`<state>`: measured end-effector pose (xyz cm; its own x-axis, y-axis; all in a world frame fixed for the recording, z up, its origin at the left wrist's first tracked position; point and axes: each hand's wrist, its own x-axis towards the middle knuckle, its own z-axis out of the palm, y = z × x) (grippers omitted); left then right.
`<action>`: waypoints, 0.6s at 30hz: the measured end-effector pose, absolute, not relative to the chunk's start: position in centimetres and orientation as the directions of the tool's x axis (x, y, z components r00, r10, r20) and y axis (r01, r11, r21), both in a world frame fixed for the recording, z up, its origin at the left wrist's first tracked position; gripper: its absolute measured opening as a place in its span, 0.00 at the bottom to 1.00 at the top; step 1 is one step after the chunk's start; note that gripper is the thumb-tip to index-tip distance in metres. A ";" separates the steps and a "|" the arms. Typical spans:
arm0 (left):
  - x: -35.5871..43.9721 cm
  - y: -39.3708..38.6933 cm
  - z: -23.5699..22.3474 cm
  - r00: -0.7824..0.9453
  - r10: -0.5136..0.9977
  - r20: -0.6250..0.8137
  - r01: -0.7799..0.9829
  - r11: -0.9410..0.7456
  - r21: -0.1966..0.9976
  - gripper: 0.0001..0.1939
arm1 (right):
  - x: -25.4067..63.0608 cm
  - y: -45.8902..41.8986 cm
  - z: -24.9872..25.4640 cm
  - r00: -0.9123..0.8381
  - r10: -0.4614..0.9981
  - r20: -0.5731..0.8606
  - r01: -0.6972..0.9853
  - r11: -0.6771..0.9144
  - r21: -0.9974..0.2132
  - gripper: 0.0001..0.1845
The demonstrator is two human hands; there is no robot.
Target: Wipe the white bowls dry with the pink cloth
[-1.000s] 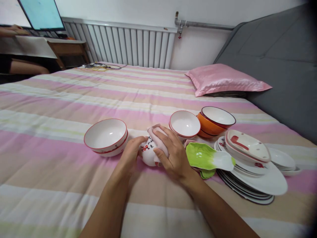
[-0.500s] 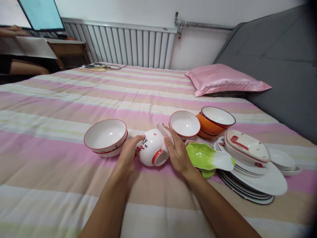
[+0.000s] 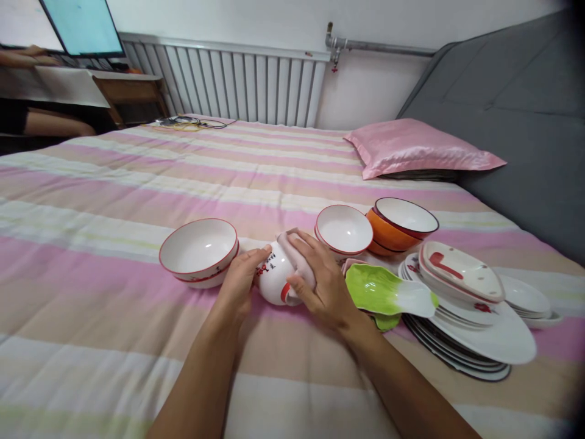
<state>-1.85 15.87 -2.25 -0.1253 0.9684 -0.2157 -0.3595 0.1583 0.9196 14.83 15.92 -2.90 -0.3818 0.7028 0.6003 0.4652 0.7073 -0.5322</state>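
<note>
Left hand (image 3: 238, 277) grips tilted white bowl (image 3: 273, 283), red foot ring (image 3: 285, 292) partly showing; right hand (image 3: 323, 277) holds pale pink cloth (image 3: 300, 263) against it.

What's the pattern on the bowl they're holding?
The white bowl has red blossoms and dark characters, head view.

From my head, the one camera looks forward and down across the bed (image 3: 91, 366), over my forearms (image 3: 198, 366), toward its far edge along the radiator (image 3: 242, 85). It sees my left hand (image 3: 238, 279) and right hand (image 3: 323, 277) close up; the headboard (image 3: 512, 97) lines the bed's right edge, and the far left corner lies well off.
</note>
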 end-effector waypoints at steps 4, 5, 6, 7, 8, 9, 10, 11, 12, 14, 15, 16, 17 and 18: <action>-2.0 16.1 -2.6 -0.143 0.966 -0.215 -0.406 0.141 0.903 0.12 | 14.6 15.6 -2.7 -0.491 0.584 0.646 0.528 0.790 -0.313 0.31; -2.0 16.2 -2.7 -0.145 0.965 -0.219 -0.418 0.140 0.897 0.12 | 14.5 15.6 -2.6 -0.508 0.567 0.648 0.540 0.796 -0.274 0.30; -2.0 16.2 -2.7 -0.149 0.963 -0.223 -0.432 0.140 0.891 0.12 | 14.5 15.6 -2.6 -0.523 0.555 0.647 0.549 0.800 -0.243 0.30; -1.9 16.3 -2.8 -0.155 0.961 -0.227 -0.447 0.137 0.884 0.12 | 14.4 15.6 -2.6 -0.536 0.548 0.642 0.557 0.801 -0.219 0.30; -1.9 16.3 -2.8 -0.163 0.960 -0.229 -0.464 0.131 0.876 0.11 | 14.4 15.6 -2.6 -0.548 0.544 0.636 0.562 0.802 -0.202 0.30; -1.8 16.4 -2.9 -0.173 0.958 -0.230 -0.481 0.122 0.868 0.10 | 14.4 15.6 -2.6 -0.555 0.542 0.631 0.567 0.801 -0.189 0.30; -1.7 16.4 -2.9 -0.185 0.955 -0.232 -0.501 0.111 0.858 0.10 | 14.4 15.6 -2.6 -0.559 0.541 0.628 0.572 0.800 -0.180 0.30; -1.7 16.4 -2.9 -0.194 0.952 -0.235 -0.521 0.103 0.847 0.09 | 14.4 15.6 -2.7 -0.560 0.542 0.626 0.577 0.798 -0.174 0.30; -1.6 16.5 -2.9 -0.198 0.951 -0.239 -0.540 0.098 0.836 0.08 | 14.4 15.6 -2.7 -0.559 0.542 0.627 0.581 0.796 -0.170 0.30; -1.6 16.6 -2.9 -0.192 0.948 -0.253 -0.571 0.102 0.815 0.07 | 14.4 15.7 -2.9 -0.556 0.541 0.631 0.585 0.794 -0.165 0.29; -1.6 16.6 -2.9 -0.187 0.946 -0.264 -0.579 0.111 0.808 0.07 | 14.4 15.7 -3.0 -0.556 0.537 0.634 0.584 0.795 -0.162 0.28; -1.6 16.6 -2.9 -0.183 0.944 -0.276 -0.583 0.122 0.804 0.07 | 14.5 15.7 -3.0 -0.556 0.530 0.640 0.581 0.799 -0.157 0.27; -1.6 16.6 -2.9 -0.183 0.940 -0.288 -0.583 0.132 0.802 0.08 | 14.5 15.6 -3.0 -0.554 0.522 0.649 0.577 0.802 -0.152 0.26; -1.5 16.6 -2.8 -0.186 0.936 -0.300 -0.581 0.142 0.801 0.09 | 14.5 15.6 -3.0 -0.547 0.511 0.663 0.573 0.806 -0.148 0.24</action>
